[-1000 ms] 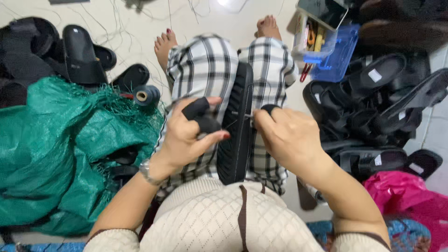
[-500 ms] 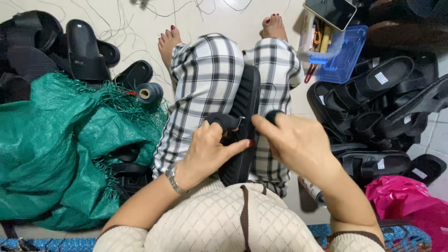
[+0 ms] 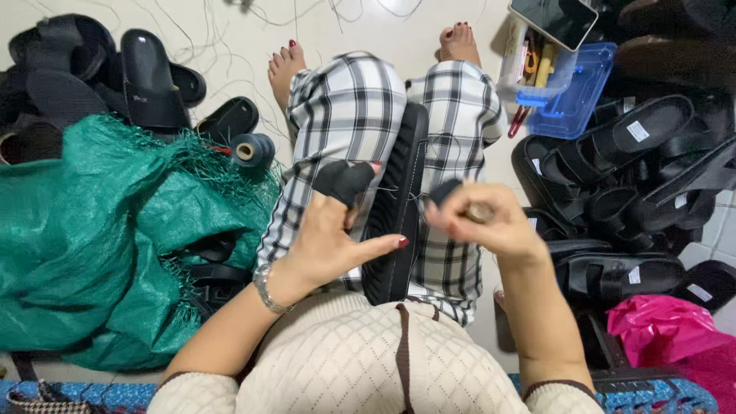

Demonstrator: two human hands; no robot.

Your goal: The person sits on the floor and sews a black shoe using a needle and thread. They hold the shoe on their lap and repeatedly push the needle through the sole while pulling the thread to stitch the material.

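Observation:
A black sandal sole [image 3: 396,192] with pale stitching along its edge lies lengthwise on my lap, between my checked trouser legs. My left hand [image 3: 331,239] holds it from the left: the thumb lies across the sole, and a black fabric guard [image 3: 343,181] covers the fingers. My right hand [image 3: 484,222] is just right of the sole with its fingers pinched shut, one of them under a dark guard. A thin thread [image 3: 419,196] runs from the sole's edge to those fingers. Any needle is too small to see.
A spool of dark thread [image 3: 253,149] lies on the floor left of my knee, beside a green woven sack [image 3: 92,230]. Black sandals are piled at right [image 3: 629,184] and at upper left [image 3: 146,77]. A blue plastic box [image 3: 573,90] and a pink bag [image 3: 667,330] are also at right.
My right hand has pulled away from the sole to the right, drawing the thread out. My left hand has slid lower, its thumb now stretched across the sole.

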